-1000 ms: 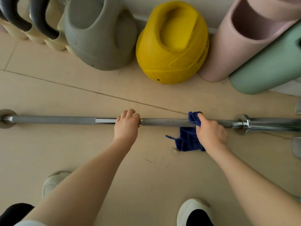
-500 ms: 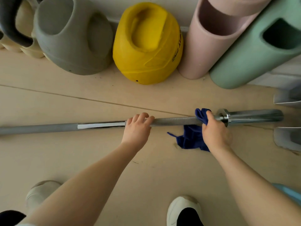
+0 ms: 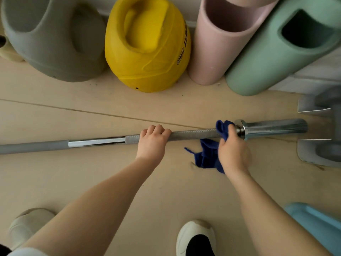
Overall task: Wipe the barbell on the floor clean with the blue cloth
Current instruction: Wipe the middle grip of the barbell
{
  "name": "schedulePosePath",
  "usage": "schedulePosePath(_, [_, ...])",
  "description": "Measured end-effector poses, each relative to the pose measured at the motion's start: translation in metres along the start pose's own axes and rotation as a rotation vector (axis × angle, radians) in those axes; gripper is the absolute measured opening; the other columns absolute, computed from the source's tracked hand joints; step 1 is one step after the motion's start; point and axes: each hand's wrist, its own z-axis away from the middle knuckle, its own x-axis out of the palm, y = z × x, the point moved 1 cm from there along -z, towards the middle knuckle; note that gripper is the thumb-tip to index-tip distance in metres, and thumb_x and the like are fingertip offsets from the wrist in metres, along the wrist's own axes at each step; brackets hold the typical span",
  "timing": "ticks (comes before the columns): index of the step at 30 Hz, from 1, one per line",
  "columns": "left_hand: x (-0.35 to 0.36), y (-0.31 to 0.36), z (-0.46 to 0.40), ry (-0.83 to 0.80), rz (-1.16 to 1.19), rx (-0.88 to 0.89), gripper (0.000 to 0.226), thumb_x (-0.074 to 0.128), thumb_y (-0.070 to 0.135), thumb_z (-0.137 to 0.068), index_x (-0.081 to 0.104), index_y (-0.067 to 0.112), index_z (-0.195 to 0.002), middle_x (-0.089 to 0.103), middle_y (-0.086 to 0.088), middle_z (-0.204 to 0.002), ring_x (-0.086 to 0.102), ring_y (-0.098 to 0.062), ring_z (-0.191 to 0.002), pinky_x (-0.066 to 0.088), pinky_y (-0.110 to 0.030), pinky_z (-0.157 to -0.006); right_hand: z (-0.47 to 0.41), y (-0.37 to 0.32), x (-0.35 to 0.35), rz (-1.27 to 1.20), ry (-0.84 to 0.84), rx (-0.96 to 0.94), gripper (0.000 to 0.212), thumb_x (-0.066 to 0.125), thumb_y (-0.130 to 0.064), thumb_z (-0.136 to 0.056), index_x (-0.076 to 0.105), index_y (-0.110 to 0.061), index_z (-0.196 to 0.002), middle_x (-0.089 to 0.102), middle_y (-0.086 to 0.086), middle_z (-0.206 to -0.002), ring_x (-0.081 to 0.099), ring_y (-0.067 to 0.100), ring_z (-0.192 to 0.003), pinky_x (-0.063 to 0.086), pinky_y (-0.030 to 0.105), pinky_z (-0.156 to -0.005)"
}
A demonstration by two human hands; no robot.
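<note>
head view, beige floor (image 3: 92,182), left hand (image 3: 152,143) gripping barbell (image 3: 96,142) — right hand (image 3: 233,154) clutching blue cloth (image 3: 208,156), kettlebells (image 3: 147,45) along wall

The barbell (image 3: 193,134) lies on the floor (image 3: 166,191) before the kettlebells (image 3: 147,52).

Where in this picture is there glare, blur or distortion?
Head view: glare on the bar's chrome strip and sleeve; the far right edge is smeared; the wide lens leans the pink and green rollers; hands and cloth are sharp.
</note>
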Motion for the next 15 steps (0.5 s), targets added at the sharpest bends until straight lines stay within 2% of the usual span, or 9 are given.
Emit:
schedulePosePath(4, [0.001, -0.002, 0.000, -0.006, -0.010, 0.003, 0.045, 0.086, 0.001, -0.045, 0.070, 0.016, -0.084, 0.064, -0.003, -0.072, 0.061, -0.028, -0.063, 0.049, -0.034, -0.056, 0.008, -0.018, 0.011, 0.071, -0.125, -0.175, 0.039, 0.045, -0.026, -0.094, 0.036, -0.025, -0.132, 0.064, 0.019, -0.095, 0.062, 0.039, -0.084, 0.048, 0.040, -0.065])
schedulePosePath(9, [0.002, -0.007, -0.003, -0.016, -0.020, 0.041, 0.043, 0.085, 0.002, -0.046, 0.070, 0.019, -0.083, 0.062, 0.000, -0.068, 0.059, -0.026, -0.060, 0.047, -0.030, -0.058, -0.004, 0.005, -0.004, 0.053, -0.005, 0.023, 0.039, 0.044, -0.022, -0.094, 0.037, -0.024, -0.132, 0.064, 0.022, -0.100, 0.061, 0.042, -0.087, 0.043, 0.038, -0.064])
schedulePosePath(11, [0.003, -0.008, -0.004, -0.019, -0.036, 0.038, 0.043, 0.086, 0.004, -0.046, 0.070, 0.020, -0.082, 0.062, 0.001, -0.067, 0.059, -0.025, -0.060, 0.046, -0.029, -0.058, 0.002, -0.006, 0.000, 0.035, -0.026, -0.011, 0.038, 0.044, -0.023, -0.093, 0.038, -0.023, -0.130, 0.064, 0.022, -0.099, 0.061, 0.042, -0.088, 0.043, 0.038, -0.064])
schedulePosePath(13, [0.001, -0.008, -0.004, -0.035, -0.027, 0.034, 0.039, 0.082, 0.005, -0.056, 0.070, 0.020, -0.090, 0.064, 0.000, -0.074, 0.059, -0.026, -0.069, 0.045, -0.031, -0.064, 0.014, -0.027, 0.011, 0.029, -0.106, -0.153, 0.040, 0.046, -0.024, -0.092, 0.038, -0.025, -0.132, 0.064, 0.021, -0.097, 0.062, 0.041, -0.086, 0.045, 0.039, -0.065])
schedulePosePath(15, [-0.001, -0.007, -0.004, -0.071, 0.013, 0.021, 0.034, 0.067, 0.008, -0.079, 0.062, 0.020, -0.110, 0.063, -0.002, -0.095, 0.056, -0.027, -0.090, 0.040, -0.034, -0.078, 0.022, -0.042, 0.021, 0.051, -0.189, -0.293, 0.044, 0.048, -0.025, -0.092, 0.035, -0.026, -0.134, 0.064, 0.017, -0.097, 0.062, 0.038, -0.085, 0.046, 0.039, -0.064])
